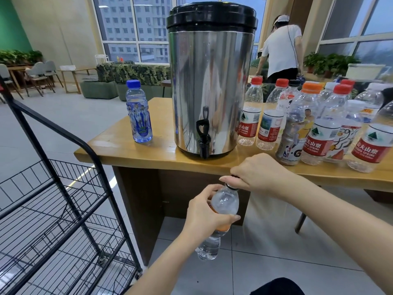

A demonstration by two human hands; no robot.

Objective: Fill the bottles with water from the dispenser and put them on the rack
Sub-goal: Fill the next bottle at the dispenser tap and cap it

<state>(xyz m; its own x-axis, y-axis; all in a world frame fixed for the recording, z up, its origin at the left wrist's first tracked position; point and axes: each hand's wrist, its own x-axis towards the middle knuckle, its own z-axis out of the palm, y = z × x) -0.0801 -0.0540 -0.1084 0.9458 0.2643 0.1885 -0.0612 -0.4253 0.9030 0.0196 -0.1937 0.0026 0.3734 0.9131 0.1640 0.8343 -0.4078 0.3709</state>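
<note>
Rack (93, 165) stands left of the left hand (204, 211), whose fingers grip the bottle (225, 202) body. Dispenser (210, 81) sits on the surface (119, 145) beyond the fingers. Right hand (259, 173) fingers curl round the bottle's top; empty bottles (314, 133) crowd beyond them.

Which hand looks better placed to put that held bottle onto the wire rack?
Probably the left hand: it grips the bottle by its body, and the rack stands on that side. The right hand only grips its top.
</note>
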